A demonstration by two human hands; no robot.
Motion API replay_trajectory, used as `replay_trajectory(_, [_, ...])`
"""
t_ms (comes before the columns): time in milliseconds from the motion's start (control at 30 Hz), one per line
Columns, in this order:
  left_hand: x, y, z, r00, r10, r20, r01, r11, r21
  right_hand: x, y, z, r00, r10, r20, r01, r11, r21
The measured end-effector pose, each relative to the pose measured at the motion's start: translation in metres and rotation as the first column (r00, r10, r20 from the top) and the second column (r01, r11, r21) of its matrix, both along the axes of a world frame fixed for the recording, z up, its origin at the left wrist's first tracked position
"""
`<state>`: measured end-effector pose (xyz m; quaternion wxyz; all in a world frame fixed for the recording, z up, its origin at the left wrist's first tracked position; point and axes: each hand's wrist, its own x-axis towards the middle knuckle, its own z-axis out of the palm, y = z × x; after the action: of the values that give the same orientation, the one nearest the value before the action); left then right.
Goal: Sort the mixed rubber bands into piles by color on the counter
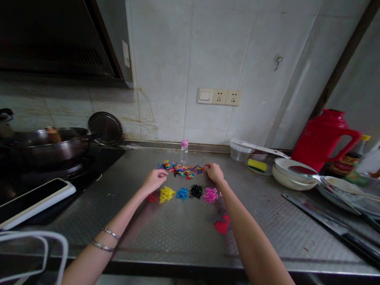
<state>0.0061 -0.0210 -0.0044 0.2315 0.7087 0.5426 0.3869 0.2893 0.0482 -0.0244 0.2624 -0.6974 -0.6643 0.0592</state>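
Note:
A mixed heap of small colourful rubber bands (pixel 183 171) lies across the steel counter. My left hand (pixel 153 181) is at its left end, fingers curled together; whatever they hold, if anything, is too small to make out. At the right end, my right hand (pixel 214 173) pinches at the edge of the heap, its fingertip contents unclear. Nearer me is a row of single-colour piles: red bands (pixel 152 197) partly behind my left hand, yellow bands (pixel 167 194), blue bands (pixel 182 194), black bands (pixel 196 191) and pink bands (pixel 210 195).
A small pink-capped bottle (pixel 184 152) stands behind the heap. A red heart-shaped piece (pixel 222 224) lies beside my right forearm. Pans (pixel 59 143) and a white-edged device (pixel 25 206) sit left; bowls (pixel 293 173), a knife (pixel 324 218) and a red thermos (pixel 321 139) are right.

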Motion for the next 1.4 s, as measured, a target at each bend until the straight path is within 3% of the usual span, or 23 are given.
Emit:
replay_trajectory(133, [-0.009,0.005,0.002,0.999,0.018,0.044,-0.018,1.0,0.0,-0.011,0.0,0.003,0.993,0.069,-0.095,-0.063,0.996,0.061])
replay_trajectory(267, [-0.018,0.007,0.008,0.995,0.06,0.084,-0.061,0.998,0.014,-0.045,-0.01,0.012,0.962,0.242,-0.126,-0.225,0.965,0.136])
replay_trajectory(367, [-0.023,0.007,0.012,0.989,0.119,0.092,-0.12,0.993,0.008,-0.082,-0.026,0.018,0.899,0.425,-0.106,-0.401,0.896,0.192])
replay_trajectory(467, [-0.028,0.008,0.013,0.984,0.152,0.095,-0.154,0.988,0.017,-0.12,-0.044,0.022,0.799,0.6,-0.029,-0.582,0.785,0.21])
replay_trajectory(633, [-0.035,0.014,0.01,0.974,0.198,0.108,-0.202,0.979,0.036,-0.166,-0.071,0.023,0.681,0.726,0.092,-0.73,0.666,0.15])
replay_trajectory(767, [-0.037,0.016,0.008,0.972,0.219,0.09,-0.224,0.973,0.049,-0.179,-0.08,0.021,0.64,0.746,0.182,-0.767,0.634,0.098])
replay_trajectory(900, [-0.038,0.017,0.005,0.969,0.243,0.048,-0.245,0.969,0.036,-0.169,-0.076,0.024,0.62,0.771,0.143,-0.784,0.603,0.148])
replay_trajectory(967, [-0.04,0.019,0.002,0.964,0.265,0.017,-0.266,0.963,0.034,-0.156,-0.07,0.03,0.641,0.762,0.091,-0.761,0.614,0.21])
replay_trajectory(1200, [-0.045,0.032,0.007,0.951,0.296,-0.091,-0.298,0.955,-0.002,-0.087,-0.038,0.06,0.821,0.562,-0.105,-0.492,0.788,0.37])
replay_trajectory(1400, [-0.044,0.055,0.034,0.941,0.267,-0.21,-0.277,0.961,-0.022,-0.043,-0.016,0.067,0.886,0.44,-0.148,-0.337,0.829,0.446])
